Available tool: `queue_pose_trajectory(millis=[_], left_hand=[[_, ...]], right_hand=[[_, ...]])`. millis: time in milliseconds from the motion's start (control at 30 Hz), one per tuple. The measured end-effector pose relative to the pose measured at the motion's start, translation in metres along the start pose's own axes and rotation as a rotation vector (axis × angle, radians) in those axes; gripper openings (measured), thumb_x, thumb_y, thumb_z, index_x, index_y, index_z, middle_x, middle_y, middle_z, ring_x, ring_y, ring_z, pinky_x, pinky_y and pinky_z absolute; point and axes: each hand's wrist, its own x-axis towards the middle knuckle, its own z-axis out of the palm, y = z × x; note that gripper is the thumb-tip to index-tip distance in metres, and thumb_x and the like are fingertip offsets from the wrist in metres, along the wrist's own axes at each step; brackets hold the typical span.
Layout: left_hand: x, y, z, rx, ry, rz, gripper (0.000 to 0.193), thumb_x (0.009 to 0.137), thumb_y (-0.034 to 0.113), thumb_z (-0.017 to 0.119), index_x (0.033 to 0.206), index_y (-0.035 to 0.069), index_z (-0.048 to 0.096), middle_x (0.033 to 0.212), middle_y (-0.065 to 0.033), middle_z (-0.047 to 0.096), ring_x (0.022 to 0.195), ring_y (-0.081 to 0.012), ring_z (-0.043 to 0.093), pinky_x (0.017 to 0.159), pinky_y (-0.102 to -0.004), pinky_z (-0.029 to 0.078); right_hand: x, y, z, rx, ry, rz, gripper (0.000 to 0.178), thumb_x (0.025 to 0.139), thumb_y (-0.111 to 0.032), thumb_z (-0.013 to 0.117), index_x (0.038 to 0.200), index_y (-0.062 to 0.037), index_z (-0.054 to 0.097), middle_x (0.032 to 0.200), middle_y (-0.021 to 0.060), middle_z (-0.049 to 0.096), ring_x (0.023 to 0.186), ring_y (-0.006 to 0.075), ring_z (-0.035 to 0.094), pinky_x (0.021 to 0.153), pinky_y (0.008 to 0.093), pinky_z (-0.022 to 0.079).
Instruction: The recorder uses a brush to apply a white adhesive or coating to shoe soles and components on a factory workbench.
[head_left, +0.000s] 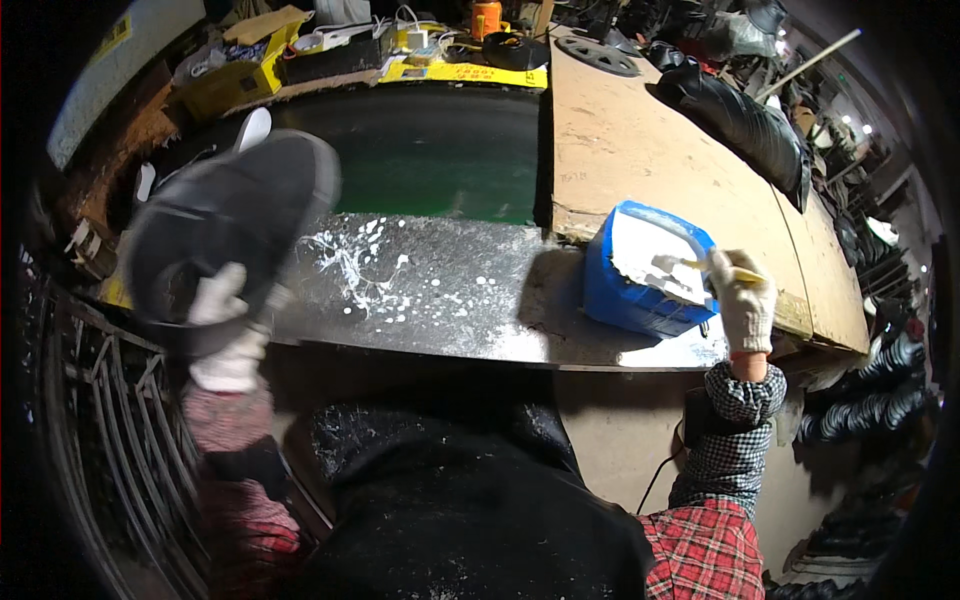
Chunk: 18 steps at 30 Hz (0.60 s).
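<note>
My left hand point(232, 345), in a white knit glove, grips a black shoe upper point(240, 205) by its open end. Motion blurs the piece, which is raised over the left end of the metal bench top point(440, 290). In my right hand point(747, 305), also gloved, the fingers close round the yellowish handle of a brush point(693, 264). The brush reaches over a blue, cut-open tub point(635, 300) of thick white liquid point(645, 245), its tip at the liquid. White splashes point(370, 270) spot the metal between the tub and the upper.
Behind the metal strip lies a dark green surface point(440, 160), with a tan board point(650, 150) to its right. A yellow box point(240, 75) and small clutter line the back. A black wrapped bundle point(745, 125) rests at the far right. Metal racks point(130, 420) stand at lower left.
</note>
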Motion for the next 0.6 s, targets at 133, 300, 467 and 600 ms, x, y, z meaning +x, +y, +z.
queue_pose_trajectory(millis=[133,300,467,600], left_hand=[[-0.057,-0.009,0.066,-0.373,-0.013,-0.171,0.035,0.090,0.020,0.061,0.119,0.003,0.053,0.095,-0.0058,0.064,0.071,-0.0097,0.059,0.056,-0.0221,0.047],[-0.083,-0.018,0.077,-0.423,-0.100,-0.347,0.014,0.089,0.008,0.059,0.101,0.002,0.062,0.081,0.0010,0.064,0.054,-0.0052,0.054,0.044,-0.0199,0.040],[-0.095,-0.034,0.070,-0.348,-0.231,-0.509,0.029,0.089,0.002,0.056,0.118,0.000,0.057,0.106,-0.0047,0.064,0.085,-0.0129,0.062,0.072,-0.0262,0.051],[-0.102,-0.047,0.059,-0.329,-0.264,-0.409,0.027,0.089,0.001,0.055,0.116,-0.001,0.060,0.104,-0.0050,0.065,0.087,-0.0108,0.060,0.078,-0.0243,0.047]], right_hand=[[-0.022,-0.028,-0.011,0.237,0.146,0.194,0.012,0.090,-0.009,0.061,0.094,0.0021,0.063,0.073,0.0044,0.060,0.066,0.0086,0.054,0.059,0.0236,0.044],[-0.058,-0.044,-0.015,0.095,0.141,0.135,0.009,0.086,-0.003,0.060,0.087,0.0057,0.061,0.074,0.0104,0.061,0.065,0.0182,0.055,0.063,0.0292,0.046],[-0.027,-0.138,0.051,0.558,0.055,-0.058,0.014,0.084,-0.005,0.062,0.094,0.0046,0.065,0.089,0.0141,0.068,0.080,0.0193,0.066,0.073,0.0286,0.053],[0.014,-0.180,0.123,0.994,-0.378,-0.121,0.022,0.085,-0.005,0.064,0.105,0.0012,0.063,0.092,0.0131,0.066,0.077,0.0180,0.064,0.069,0.0263,0.051]])
